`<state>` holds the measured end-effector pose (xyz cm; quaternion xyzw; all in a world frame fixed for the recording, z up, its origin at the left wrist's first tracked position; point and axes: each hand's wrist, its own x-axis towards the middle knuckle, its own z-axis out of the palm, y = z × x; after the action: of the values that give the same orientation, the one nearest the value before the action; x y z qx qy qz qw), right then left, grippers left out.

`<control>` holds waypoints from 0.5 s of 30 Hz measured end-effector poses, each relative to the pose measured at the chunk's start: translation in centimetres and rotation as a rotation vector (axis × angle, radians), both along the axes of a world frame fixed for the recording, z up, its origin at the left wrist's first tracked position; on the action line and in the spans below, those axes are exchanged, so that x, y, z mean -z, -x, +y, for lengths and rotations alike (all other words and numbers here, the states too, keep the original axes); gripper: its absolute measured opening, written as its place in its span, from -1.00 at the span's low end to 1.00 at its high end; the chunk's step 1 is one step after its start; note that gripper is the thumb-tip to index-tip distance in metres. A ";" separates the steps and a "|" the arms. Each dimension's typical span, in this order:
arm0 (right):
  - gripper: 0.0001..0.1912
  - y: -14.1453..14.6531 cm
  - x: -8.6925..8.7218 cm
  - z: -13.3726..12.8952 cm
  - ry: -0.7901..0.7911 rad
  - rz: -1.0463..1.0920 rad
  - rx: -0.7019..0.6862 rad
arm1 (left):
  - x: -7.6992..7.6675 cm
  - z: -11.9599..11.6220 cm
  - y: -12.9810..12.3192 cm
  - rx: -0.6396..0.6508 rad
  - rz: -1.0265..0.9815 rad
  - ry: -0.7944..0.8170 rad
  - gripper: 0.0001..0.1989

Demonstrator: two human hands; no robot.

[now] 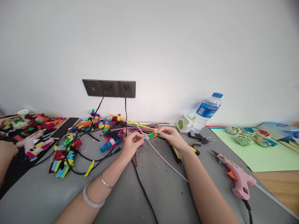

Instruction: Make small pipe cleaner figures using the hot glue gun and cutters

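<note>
My left hand [133, 142] pinches the left end of a small green and orange fuzzy piece [152, 134] over the middle of the grey table. Fingers of my right hand [169, 135] close on its orange right end. A long pale pink pipe cleaner [163, 158] runs from behind the piece down toward my right forearm. Under my right hand lie pliers with black and yellow handles [174, 152]. A blue fuzzy figure [109, 144] rests on the table left of my left hand.
Fuzzy figures [63, 155], black cables [143, 189] and a phone [65, 127] lie leftward, near another person's hand [7, 155]. Rightward are a water bottle [206, 112], a small carton [185, 123], keys [201, 137], a pink glue gun [240, 180] and green paper [263, 158].
</note>
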<state>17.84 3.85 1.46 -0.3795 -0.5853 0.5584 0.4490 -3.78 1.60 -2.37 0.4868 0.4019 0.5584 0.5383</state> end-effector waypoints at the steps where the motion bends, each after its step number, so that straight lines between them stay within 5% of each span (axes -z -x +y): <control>1: -0.66 0.0 0.0 0.0 0.001 -0.008 0.004 | 0.0 0.0 0.0 -0.001 0.000 0.002 -0.75; 15: -0.67 -0.1 0.2 0.1 -0.003 -0.028 0.008 | 0.0 0.1 0.0 -0.013 -0.018 0.005 -0.77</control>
<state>17.93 3.94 1.23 -0.3888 -0.5909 0.5504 0.4435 -3.76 1.65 -2.32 0.4779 0.4017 0.5651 0.5394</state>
